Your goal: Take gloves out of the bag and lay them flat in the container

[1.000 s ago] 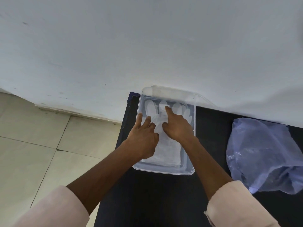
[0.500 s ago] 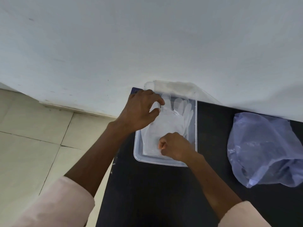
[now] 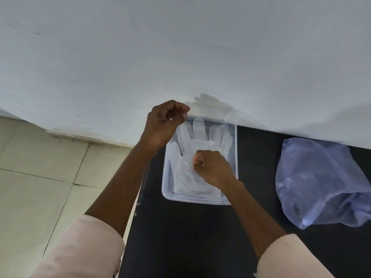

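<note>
Gloves (image 3: 195, 157) are lying lengthwise in the container (image 3: 236, 157), the right hand (image 3: 212, 167) pinching the top one's palm, the left hand (image 3: 162, 125) pinching near its fingertips.

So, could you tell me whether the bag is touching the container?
Apart: the head view shows bare black table between the bag and the container.

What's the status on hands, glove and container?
Left hand pinched shut above container's far-left corner, grip contents unclear. Right hand fisted on glove lying in container. Bag aside, nothing blocking.
</note>
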A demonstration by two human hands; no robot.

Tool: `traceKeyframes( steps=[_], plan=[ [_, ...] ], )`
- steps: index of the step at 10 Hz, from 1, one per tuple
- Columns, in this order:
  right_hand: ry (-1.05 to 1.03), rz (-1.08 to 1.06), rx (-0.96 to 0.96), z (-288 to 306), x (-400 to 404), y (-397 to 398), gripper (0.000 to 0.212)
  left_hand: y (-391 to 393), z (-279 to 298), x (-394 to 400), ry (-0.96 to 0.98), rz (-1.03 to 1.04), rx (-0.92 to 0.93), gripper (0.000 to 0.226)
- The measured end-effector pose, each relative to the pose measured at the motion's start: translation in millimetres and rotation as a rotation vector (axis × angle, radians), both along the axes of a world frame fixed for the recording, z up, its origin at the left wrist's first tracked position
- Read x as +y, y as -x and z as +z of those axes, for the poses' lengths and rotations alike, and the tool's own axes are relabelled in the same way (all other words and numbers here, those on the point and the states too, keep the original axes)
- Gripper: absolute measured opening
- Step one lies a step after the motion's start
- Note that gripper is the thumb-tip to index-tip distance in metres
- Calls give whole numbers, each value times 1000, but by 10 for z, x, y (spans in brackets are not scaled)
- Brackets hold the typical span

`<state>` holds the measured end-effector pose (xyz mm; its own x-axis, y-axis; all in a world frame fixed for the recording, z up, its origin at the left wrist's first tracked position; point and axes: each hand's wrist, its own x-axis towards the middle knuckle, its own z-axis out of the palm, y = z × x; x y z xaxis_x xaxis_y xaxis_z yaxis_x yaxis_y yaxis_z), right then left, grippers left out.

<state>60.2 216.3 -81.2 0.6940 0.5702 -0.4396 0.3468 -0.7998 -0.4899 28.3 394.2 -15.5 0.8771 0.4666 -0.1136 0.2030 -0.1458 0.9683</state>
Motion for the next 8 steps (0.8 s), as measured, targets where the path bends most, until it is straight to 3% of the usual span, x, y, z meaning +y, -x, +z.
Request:
traceKeyframes(
  steps=[1, 3, 5, 6, 8],
  plan=[
    [-51, -19, -39, -16, 114, -32, 12, -22, 35, 7, 107, 25, -10, 15],
    [-102, 99, 95, -127, 371, 126, 30, -126, 46, -84, 96, -47, 16, 14],
    [-238, -265, 5, -110, 327, -22, 22, -221, -4, -238, 166, -107, 30, 15],
    [-232, -396, 141, -83, 315, -178, 32, -232, -72, -310, 174, -109, 52, 16],
    [-377, -610, 128, 26, 158, -146, 37, -175, -102, -370, 161, -133, 82, 15]
  ],
)
